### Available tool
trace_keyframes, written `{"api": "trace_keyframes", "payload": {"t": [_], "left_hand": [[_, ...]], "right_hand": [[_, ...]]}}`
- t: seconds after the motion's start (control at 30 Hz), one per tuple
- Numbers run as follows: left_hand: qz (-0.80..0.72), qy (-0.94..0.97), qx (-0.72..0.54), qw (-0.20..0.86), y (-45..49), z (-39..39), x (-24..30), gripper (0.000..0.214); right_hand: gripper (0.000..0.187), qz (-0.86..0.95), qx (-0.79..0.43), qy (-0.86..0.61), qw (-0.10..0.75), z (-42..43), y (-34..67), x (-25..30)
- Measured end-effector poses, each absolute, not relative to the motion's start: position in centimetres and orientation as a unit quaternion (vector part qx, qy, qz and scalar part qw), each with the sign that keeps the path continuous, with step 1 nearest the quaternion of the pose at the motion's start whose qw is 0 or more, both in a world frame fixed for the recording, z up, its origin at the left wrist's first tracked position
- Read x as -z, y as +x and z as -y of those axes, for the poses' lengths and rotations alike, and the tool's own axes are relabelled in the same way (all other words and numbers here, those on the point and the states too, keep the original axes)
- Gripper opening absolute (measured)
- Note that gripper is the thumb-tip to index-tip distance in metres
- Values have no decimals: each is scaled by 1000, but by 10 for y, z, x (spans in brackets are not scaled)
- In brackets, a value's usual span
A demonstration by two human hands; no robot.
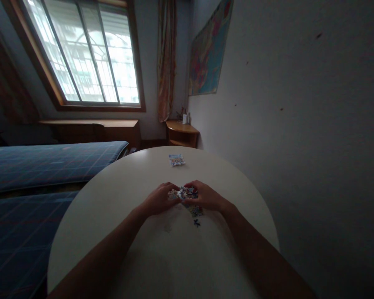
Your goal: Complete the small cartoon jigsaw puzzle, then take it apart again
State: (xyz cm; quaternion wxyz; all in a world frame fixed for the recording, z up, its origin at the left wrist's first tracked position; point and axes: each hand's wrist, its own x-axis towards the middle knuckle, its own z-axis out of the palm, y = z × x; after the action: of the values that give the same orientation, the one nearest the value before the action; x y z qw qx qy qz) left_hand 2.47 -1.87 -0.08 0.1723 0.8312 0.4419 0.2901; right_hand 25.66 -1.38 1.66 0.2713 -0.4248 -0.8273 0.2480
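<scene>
My left hand (162, 200) and my right hand (208, 197) meet over the middle of a round white table. Between them is a cluster of small jigsaw puzzle pieces (183, 192), with the curled fingers and thumbs of both hands around it. Whether the cluster is joined or loose I cannot tell. Under the right hand, toward me, a patch of colourful puzzle pieces (195, 211) lies on the tabletop. One dark piece (196, 223) sits apart, a little nearer to me. Farther back lies a small printed picture sheet (176, 160), touched by neither hand.
The round table (112, 232) fills the foreground. To its left are mattresses with blue checked covers (50, 166). A white wall with a map (210, 54) rises on the right. A corner shelf (182, 128) and a desk (118, 123) under the window stand behind.
</scene>
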Motion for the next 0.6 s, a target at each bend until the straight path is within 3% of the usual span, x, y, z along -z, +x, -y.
{"api": "trace_keyframes", "payload": {"t": [0.07, 0.13, 0.37, 0.5, 0.6], "left_hand": [[-416, 859, -257, 150, 25, 21, 4, 44], [-407, 872, -236, 137, 27, 22, 7, 40], [-426, 860, -245, 135, 38, 21, 9, 19], [-424, 860, -254, 127, 40, 26, 6, 22], [-406, 867, -267, 111, 40, 30, 7, 37]], "right_hand": [[79, 853, -236, -423, 193, 15, 271, -18], [82, 860, -225, -431, 158, 16, 279, -17], [38, 862, -187, -428, 196, 10, 265, -13], [40, 843, -236, -416, 246, 8, 261, -10], [44, 807, -314, -407, 290, 6, 260, -6]]}}
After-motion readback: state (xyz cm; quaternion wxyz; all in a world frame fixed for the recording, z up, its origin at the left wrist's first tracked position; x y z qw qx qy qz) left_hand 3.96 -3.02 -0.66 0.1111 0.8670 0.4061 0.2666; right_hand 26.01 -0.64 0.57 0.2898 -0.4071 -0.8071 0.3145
